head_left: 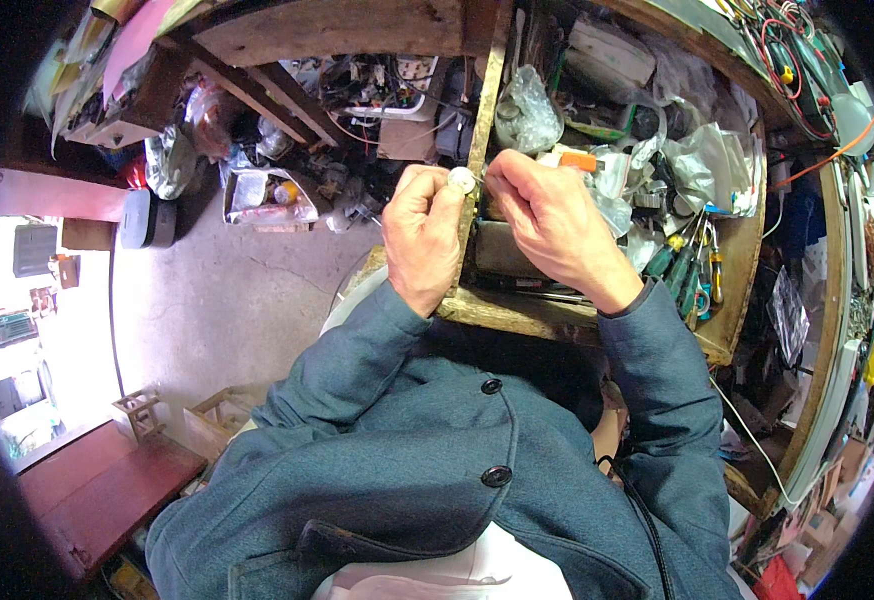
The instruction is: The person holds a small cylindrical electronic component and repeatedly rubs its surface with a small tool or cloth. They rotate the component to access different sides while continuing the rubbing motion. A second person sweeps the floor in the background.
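Observation:
My left hand [421, 238] is closed, pinching a small round whitish disc [461, 180] between thumb and fingers. Close beside it on the right, my right hand [560, 222] is closed too, its fingertips bent toward the disc. Whatever those fingertips grip, if anything, is hidden. Both hands are above the left side of an open wooden drawer [547, 313]. Inside the drawer, right of my right hand, lie several screwdrivers [684, 262] with green and yellow handles. An orange block [578, 161] sits just beyond my right hand, near a clear plastic bag [528, 112].
Crumpled plastic bags [707, 160] and loose parts crowd the drawer. Wires and test leads [787, 65] lie on the bench at the upper right. On the concrete floor [227, 290] at the left stands an open box [270, 197] of odds and ends. A dark red bench [107, 500] is at lower left.

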`<state>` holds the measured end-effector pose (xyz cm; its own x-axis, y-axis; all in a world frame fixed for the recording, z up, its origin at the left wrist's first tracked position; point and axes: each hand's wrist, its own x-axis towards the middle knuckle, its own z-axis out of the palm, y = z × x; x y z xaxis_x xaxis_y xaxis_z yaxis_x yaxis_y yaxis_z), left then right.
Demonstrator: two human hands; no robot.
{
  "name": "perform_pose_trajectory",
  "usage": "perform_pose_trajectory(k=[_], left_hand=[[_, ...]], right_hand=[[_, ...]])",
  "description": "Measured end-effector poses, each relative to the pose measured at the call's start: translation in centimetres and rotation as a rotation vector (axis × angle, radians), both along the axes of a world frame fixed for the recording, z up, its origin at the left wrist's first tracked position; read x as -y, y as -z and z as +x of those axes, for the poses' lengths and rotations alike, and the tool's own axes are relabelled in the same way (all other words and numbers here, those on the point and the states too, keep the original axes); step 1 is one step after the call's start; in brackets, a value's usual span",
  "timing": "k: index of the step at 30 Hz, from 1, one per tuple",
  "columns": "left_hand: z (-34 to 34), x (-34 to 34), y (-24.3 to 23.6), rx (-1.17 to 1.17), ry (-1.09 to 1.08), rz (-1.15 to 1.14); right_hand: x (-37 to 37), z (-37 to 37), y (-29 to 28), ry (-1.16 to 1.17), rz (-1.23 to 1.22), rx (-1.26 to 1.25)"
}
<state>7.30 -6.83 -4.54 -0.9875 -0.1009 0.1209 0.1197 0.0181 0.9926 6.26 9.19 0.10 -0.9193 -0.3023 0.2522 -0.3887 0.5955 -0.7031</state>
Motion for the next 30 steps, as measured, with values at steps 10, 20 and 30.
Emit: perform_pose_trajectory(k=[10, 20, 30], left_hand=[[0.0, 0.0, 0.0, 0.004, -0.007, -0.011], [0.0, 0.2, 0.2, -0.041, 0.013, -0.053], [0.1, 0.3, 0.1, -0.029, 0.02, -0.062]], right_hand=[[0.8, -0.2, -0.1, 0.048, 0.012, -0.01], [1.2, -0.5, -0.1, 0.012, 0.082, -0.058], [1.4, -0.3, -0.2, 0.023, 0.113, -0.066]])
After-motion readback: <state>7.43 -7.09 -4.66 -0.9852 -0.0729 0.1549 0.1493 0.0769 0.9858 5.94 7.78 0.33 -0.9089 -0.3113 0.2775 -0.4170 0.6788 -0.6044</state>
